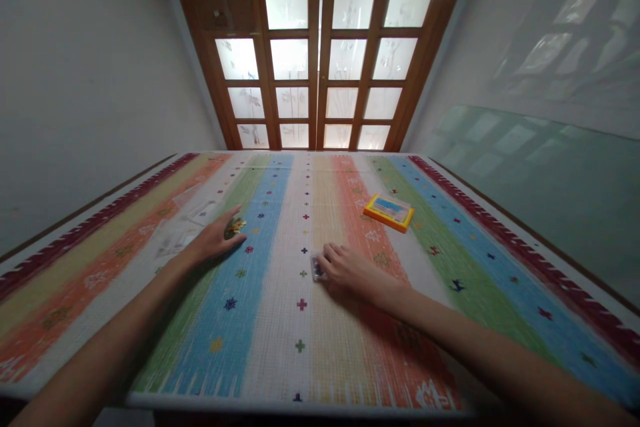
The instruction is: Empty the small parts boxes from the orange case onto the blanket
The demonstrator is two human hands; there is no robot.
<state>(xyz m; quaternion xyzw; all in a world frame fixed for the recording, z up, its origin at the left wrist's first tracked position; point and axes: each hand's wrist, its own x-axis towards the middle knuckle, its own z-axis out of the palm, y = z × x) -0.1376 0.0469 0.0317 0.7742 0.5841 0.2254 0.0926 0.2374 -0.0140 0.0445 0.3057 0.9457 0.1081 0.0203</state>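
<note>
My left hand (216, 240) is over the blue and green stripes at the left, with thumb and fingers apart. Between them is a small cluster of shiny gold pieces (235, 229); their kind is too small to make out. Near the middle of the table, my right hand (346, 268) has its fingers curled down onto a small clear, greyish plastic case (317, 269). Part of that case is hidden beneath the fingers.
A yellow box with a clear lid (389, 212) lies beyond my right hand. Clear plastic packaging (183, 223) lies left of my left hand. A striped cloth (277, 320) covers the table. Wooden doors with glass panes (320, 53) stand behind, between walls.
</note>
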